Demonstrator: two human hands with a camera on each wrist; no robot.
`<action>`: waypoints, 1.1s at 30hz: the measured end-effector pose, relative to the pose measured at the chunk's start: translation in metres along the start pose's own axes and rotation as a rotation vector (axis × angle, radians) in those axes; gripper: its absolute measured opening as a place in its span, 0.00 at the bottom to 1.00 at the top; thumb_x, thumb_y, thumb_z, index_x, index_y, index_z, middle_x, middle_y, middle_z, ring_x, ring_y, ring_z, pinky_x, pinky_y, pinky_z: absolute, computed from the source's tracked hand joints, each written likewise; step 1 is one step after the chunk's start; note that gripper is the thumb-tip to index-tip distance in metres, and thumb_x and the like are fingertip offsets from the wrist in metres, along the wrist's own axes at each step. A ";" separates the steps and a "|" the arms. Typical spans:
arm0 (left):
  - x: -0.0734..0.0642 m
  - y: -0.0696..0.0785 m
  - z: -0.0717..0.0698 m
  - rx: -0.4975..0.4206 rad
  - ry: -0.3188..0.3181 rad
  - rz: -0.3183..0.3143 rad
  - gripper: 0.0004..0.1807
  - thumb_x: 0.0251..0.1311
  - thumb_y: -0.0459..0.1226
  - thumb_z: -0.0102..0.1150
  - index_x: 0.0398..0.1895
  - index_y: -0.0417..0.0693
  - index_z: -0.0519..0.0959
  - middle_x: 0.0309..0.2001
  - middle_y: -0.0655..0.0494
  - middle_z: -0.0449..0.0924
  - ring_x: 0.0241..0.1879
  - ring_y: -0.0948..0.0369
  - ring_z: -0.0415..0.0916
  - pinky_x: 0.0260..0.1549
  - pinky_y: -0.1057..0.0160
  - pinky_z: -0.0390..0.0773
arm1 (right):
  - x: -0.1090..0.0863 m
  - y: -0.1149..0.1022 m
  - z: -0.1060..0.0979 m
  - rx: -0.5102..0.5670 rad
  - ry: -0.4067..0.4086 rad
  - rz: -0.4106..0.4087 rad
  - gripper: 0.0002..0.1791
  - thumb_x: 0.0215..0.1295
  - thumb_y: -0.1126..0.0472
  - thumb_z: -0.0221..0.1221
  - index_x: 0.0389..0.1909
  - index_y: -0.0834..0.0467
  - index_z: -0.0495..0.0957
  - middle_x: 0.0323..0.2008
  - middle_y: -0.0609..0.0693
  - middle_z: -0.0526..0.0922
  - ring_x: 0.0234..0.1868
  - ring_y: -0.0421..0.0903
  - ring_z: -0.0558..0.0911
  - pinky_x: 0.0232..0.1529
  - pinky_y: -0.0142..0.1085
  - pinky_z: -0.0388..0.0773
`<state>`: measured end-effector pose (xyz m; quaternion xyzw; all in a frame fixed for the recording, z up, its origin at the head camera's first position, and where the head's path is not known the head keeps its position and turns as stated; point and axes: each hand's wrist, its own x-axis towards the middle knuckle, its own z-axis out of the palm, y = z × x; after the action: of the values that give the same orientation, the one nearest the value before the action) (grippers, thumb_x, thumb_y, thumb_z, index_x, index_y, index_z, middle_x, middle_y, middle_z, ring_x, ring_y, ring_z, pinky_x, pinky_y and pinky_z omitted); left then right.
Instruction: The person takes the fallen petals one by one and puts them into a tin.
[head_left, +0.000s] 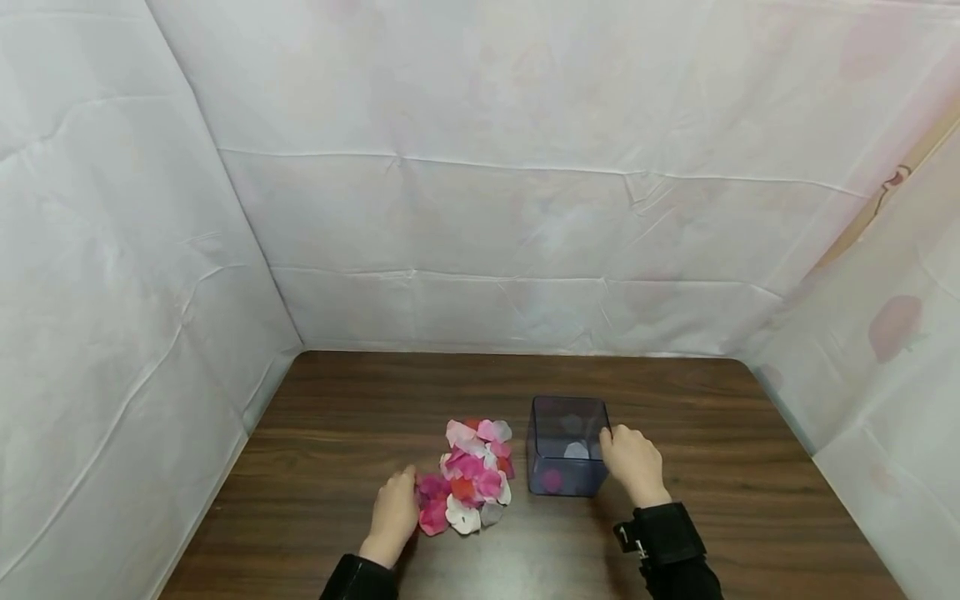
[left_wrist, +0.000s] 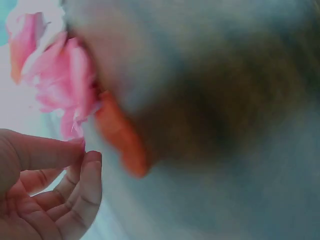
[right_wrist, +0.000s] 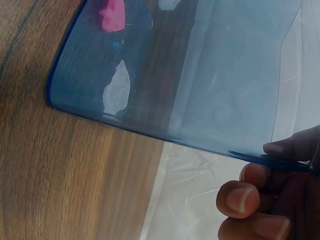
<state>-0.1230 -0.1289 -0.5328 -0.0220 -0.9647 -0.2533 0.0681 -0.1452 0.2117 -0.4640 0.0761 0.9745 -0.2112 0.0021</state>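
Note:
A loose pile of fabric flower petals (head_left: 468, 479) in pink, white and orange lies on the table, left of a see-through blue-grey plastic box (head_left: 566, 486). My left hand (head_left: 395, 508) is at the pile's left edge. In the left wrist view its thumb and index fingertip pinch the tip of a pink petal (left_wrist: 75, 122), and an orange petal (left_wrist: 122, 137) lies just beyond. My right hand (head_left: 636, 462) grips the box's right wall at the rim, thumb inside and fingers outside. Through the box show a pink petal (right_wrist: 114, 16) and a white petal (right_wrist: 117, 90).
The brown wood-grain table (head_left: 360, 400) reaches back to a hanging white cloth (head_left: 480, 225). More white cloth hangs along the left and right sides. Dark sleeves or bands cover both wrists.

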 end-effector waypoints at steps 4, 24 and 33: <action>0.006 0.013 -0.021 -0.017 0.077 0.038 0.04 0.51 0.26 0.62 0.25 0.41 0.78 0.24 0.51 0.76 0.25 0.55 0.77 0.23 0.59 0.75 | 0.000 0.000 -0.001 0.003 -0.006 0.001 0.22 0.68 0.56 0.41 0.15 0.58 0.70 0.22 0.57 0.79 0.23 0.52 0.78 0.22 0.43 0.67; 0.055 0.179 -0.018 -0.008 -0.145 0.583 0.10 0.55 0.26 0.56 0.36 0.44 0.85 0.36 0.54 0.84 0.39 0.61 0.81 0.40 0.69 0.79 | -0.004 0.000 0.001 0.018 0.017 0.006 0.21 0.68 0.56 0.42 0.23 0.61 0.78 0.27 0.61 0.82 0.26 0.55 0.80 0.23 0.44 0.69; 0.052 0.180 -0.005 0.229 -0.274 0.695 0.07 0.61 0.34 0.56 0.36 0.52 0.84 0.28 0.62 0.82 0.30 0.66 0.78 0.26 0.72 0.73 | -0.001 -0.005 0.005 0.023 0.032 -0.012 0.21 0.67 0.56 0.43 0.21 0.61 0.78 0.28 0.62 0.82 0.26 0.56 0.80 0.22 0.45 0.70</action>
<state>-0.1596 0.0259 -0.4338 -0.3736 -0.9218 -0.1006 0.0223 -0.1453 0.2047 -0.4664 0.0738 0.9723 -0.2210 -0.0157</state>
